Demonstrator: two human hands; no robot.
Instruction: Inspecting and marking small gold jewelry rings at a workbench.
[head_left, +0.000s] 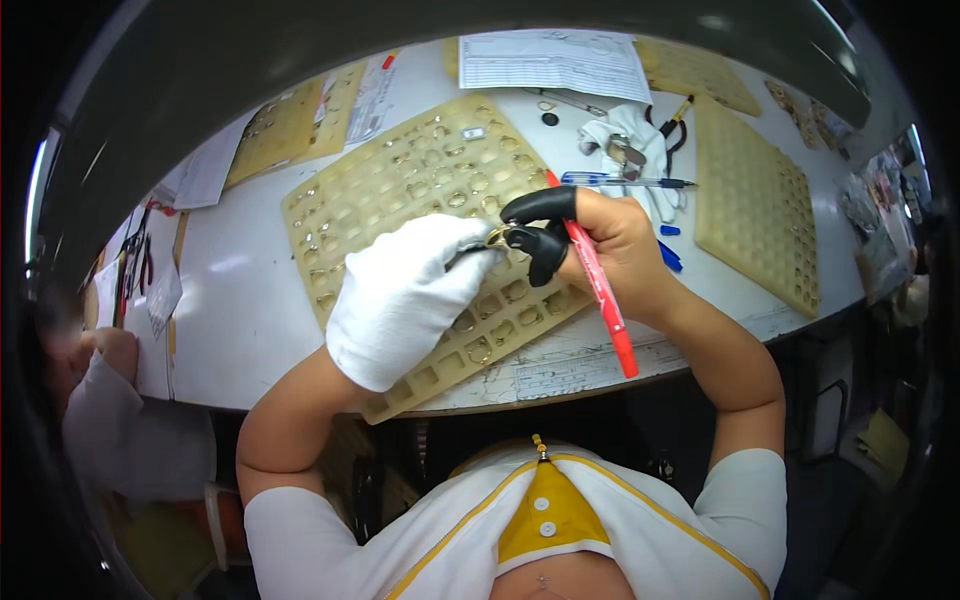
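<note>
Two hands meet above the pale ring tray (425,378), pinching a small gold-coloured ring (498,237) between them. Print in tiny rows covers the paper form (550,68) beyond the tray's far edge, with a handwritten scrawl near its top; both are too small to read. Pale lettering runs along the red pen (603,290), its words unclear. A printed sheet (560,380) shows beside the tray's near right edge, also illegible.

Both elbows bend outward, and the forearms angle inward over the tray. The left hand (405,290), in a white glove, has its back turned up and its fingertips closed on the ring. The right hand (618,240) wears black finger covers (540,207); its covered fingers curl in to grip the ring's other side, while the red pen slants through the same hand. To the tray's right, a blue pen (625,181) lies on the desk (240,335).
</note>
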